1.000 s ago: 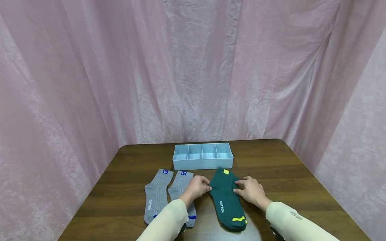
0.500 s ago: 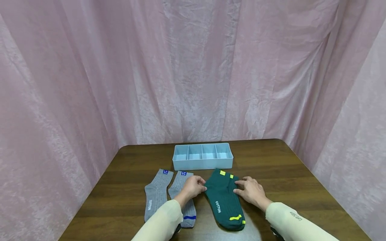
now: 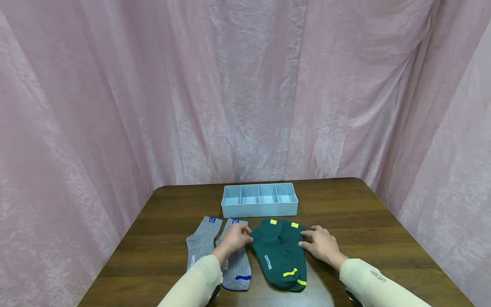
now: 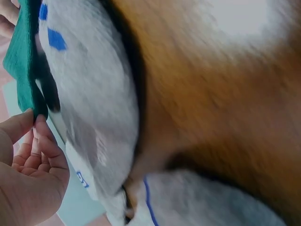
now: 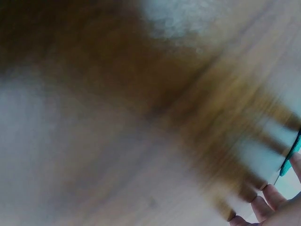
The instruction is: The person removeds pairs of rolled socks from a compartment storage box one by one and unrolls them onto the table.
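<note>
Two green socks with yellow marks lie partly overlapping between the hands in the head view. My left hand (image 3: 235, 239) pinches the heel of the upper green sock (image 3: 271, 251) between thumb and forefinger; the left wrist view shows this green cloth (image 4: 29, 70) at the fingertips. My right hand (image 3: 323, 245) rests at the right edge of the lower green sock (image 3: 297, 253), thumb and forefinger spread apart on it. In the right wrist view a green edge (image 5: 288, 165) shows by the fingertips (image 5: 270, 189). Part of the lower sock is hidden under the upper one.
Two grey socks, a left one (image 3: 204, 237) and a right one (image 3: 239, 266), lie to the left, partly covered by the left arm. Behind the socks stands a light blue box (image 3: 259, 209) with several compartments. The wooden table (image 3: 364, 221) ends at a pink curtain (image 3: 245, 106).
My left hand has drawn the upper green sock leftward, uncovering more of the lower one and its yellow tag. The right hand has stayed in place at the lower sock's edge.
</note>
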`<state>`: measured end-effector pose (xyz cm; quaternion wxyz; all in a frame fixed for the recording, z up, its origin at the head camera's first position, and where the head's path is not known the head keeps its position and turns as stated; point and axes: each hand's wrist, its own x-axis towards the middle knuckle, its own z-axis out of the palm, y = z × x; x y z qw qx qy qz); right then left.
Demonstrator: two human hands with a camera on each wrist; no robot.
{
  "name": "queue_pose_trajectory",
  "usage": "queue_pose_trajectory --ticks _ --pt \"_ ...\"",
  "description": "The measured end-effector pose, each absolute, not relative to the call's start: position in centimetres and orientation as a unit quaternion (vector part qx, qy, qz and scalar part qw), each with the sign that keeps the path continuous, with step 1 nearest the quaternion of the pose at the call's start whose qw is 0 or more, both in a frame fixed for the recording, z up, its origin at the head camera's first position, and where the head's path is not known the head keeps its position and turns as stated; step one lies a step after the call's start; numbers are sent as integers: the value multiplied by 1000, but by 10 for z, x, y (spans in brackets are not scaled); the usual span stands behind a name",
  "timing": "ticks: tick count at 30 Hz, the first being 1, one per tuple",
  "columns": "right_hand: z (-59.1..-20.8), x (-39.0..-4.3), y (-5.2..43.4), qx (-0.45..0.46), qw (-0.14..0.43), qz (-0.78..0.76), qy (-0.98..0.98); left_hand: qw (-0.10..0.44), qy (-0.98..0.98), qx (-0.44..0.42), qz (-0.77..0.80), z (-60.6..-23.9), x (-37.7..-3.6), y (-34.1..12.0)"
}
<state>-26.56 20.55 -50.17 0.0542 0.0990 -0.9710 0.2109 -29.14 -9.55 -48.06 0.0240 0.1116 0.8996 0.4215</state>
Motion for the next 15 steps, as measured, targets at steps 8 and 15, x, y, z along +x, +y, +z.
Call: queue_pose_trajectory --ticks 8,15 --pt "-501 -266 206 102 59 207 -971 19 920 87 383 -479 -293 -113" --pt "-503 -265 204 95 60 200 -973 -2 925 112 364 -479 -292 -115"
